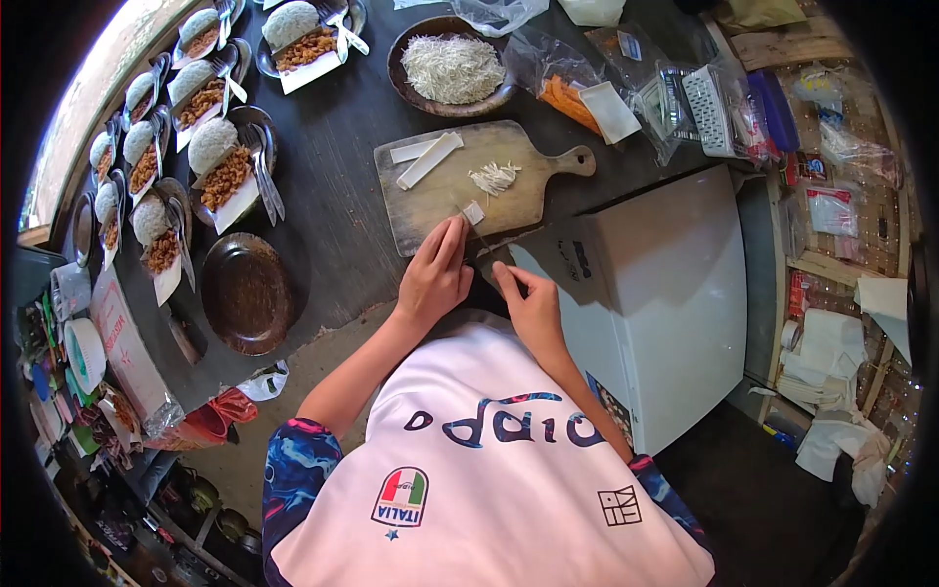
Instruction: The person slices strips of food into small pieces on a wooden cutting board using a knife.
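My left hand point(437, 272) is at the near edge of the wooden cutting board point(411, 210), its fingers closed and pressed together on a small white piece point(473, 212). My right hand point(531, 301) is closed just right of it, pinching what looks like a thin knife point(479, 237); its handle is mostly hidden by my fingers. On the board lie two pale white sticks point(430, 161), one partly over the other. A small pile of thin white shreds point(495, 178) sits to their right.
A brown bowl point(398, 73) of white shreds stands beyond the board. Several plates with rice point(212, 147) and brown food line the table's left side, near a brown plate point(247, 293). Plastic bags point(553, 61) and a white grater point(712, 111) lie right. A white freezer point(675, 284) stands below.
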`<state>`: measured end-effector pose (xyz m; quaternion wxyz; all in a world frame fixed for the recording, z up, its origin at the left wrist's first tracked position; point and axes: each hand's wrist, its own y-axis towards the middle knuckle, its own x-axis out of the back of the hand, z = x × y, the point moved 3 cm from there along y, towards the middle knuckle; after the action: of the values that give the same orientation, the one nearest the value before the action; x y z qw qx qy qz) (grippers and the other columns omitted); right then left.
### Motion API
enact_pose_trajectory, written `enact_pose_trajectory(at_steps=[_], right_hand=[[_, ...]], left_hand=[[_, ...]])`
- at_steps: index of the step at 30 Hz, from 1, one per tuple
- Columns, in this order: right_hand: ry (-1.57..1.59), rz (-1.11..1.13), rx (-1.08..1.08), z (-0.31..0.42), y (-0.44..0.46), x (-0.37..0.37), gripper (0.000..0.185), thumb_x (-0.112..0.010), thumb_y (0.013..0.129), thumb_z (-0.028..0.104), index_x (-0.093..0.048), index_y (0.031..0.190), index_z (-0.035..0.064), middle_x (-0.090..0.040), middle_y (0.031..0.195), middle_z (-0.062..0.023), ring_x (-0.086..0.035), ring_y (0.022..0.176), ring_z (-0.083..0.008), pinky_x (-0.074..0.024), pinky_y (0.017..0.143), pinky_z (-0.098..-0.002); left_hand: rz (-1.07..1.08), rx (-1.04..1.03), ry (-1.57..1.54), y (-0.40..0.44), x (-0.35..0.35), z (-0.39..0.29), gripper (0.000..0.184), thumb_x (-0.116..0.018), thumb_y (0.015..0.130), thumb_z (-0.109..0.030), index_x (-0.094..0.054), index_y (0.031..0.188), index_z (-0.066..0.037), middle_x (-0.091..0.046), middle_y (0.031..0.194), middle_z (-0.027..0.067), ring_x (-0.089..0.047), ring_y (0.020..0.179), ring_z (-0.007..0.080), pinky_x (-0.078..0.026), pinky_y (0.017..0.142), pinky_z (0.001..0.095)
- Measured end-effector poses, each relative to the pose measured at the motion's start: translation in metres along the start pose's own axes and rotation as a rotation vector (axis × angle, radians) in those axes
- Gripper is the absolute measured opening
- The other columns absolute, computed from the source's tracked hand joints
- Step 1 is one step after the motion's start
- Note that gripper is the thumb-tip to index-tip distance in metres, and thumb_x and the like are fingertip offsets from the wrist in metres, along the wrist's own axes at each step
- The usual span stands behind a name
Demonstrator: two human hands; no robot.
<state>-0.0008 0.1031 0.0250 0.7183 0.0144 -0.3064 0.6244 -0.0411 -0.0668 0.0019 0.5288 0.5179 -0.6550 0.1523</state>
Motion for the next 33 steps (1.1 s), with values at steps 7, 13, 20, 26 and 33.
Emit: enact_pose_trajectory(at_steps=[7,13,20,26,33], right_hand=[[-0.050,-0.011,0.039,-0.004,0.000,0.001,0.045,-0.070,0.103,0.037,-0.076,0.104,-0.0081,-0.062,0.069,0.0002,-0.050,0.066,-0.0062,-0.0422,0.060,-0.0263],[-0.007,0.027,0.022,-0.007,-0.002,0.005,0.045,-0.071,0.102,0.037,-0.076,0.102,-0.0074,-0.058,0.067,0.0004,-0.046,0.064,-0.0059,-0.0388,0.057,-0.0276],[0.031,0.011,0.016,-0.003,-0.002,0.004,0.044,-0.071,0.103,0.036,-0.076,0.097,-0.0076,-0.054,0.066,0.0024,-0.044,0.062,-0.0058,-0.0352,0.055,-0.0266],[-0.013,0.025,0.006,0.003,0.003,0.004,0.042,-0.072,0.102,0.035,-0.077,0.099,-0.0069,-0.057,0.066,0.0025,-0.046,0.062,-0.0053,-0.0372,0.056,-0.0248],[-0.036,0.011,0.066,-0.013,0.008,-0.003,0.044,-0.071,0.103,0.036,-0.076,0.104,-0.0084,-0.066,0.074,-0.0009,-0.051,0.068,-0.0057,-0.0437,0.061,-0.0254]], left_hand=[[-0.010,-0.005,0.001,-0.002,0.000,-0.003,0.061,-0.064,0.084,-0.018,-0.061,0.136,0.014,-0.053,0.147,0.0194,-0.051,0.139,0.0300,-0.044,0.118,0.0368],[-0.017,0.007,-0.005,-0.002,0.000,0.000,0.061,-0.064,0.084,-0.018,-0.061,0.135,0.014,-0.054,0.147,0.0193,-0.051,0.139,0.0303,-0.044,0.118,0.0369],[-0.012,0.002,-0.006,-0.004,-0.001,0.000,0.062,-0.065,0.084,-0.018,-0.060,0.137,0.014,-0.053,0.149,0.0194,-0.051,0.140,0.0307,-0.043,0.119,0.0369],[0.025,-0.007,0.019,-0.005,-0.001,0.000,0.065,-0.065,0.083,-0.020,-0.059,0.139,0.014,-0.051,0.151,0.0197,-0.048,0.143,0.0300,-0.042,0.120,0.0365],[0.016,0.006,-0.016,-0.007,0.000,-0.002,0.065,-0.066,0.082,-0.019,-0.059,0.137,0.015,-0.051,0.151,0.0203,-0.048,0.142,0.0307,-0.042,0.120,0.0373]])
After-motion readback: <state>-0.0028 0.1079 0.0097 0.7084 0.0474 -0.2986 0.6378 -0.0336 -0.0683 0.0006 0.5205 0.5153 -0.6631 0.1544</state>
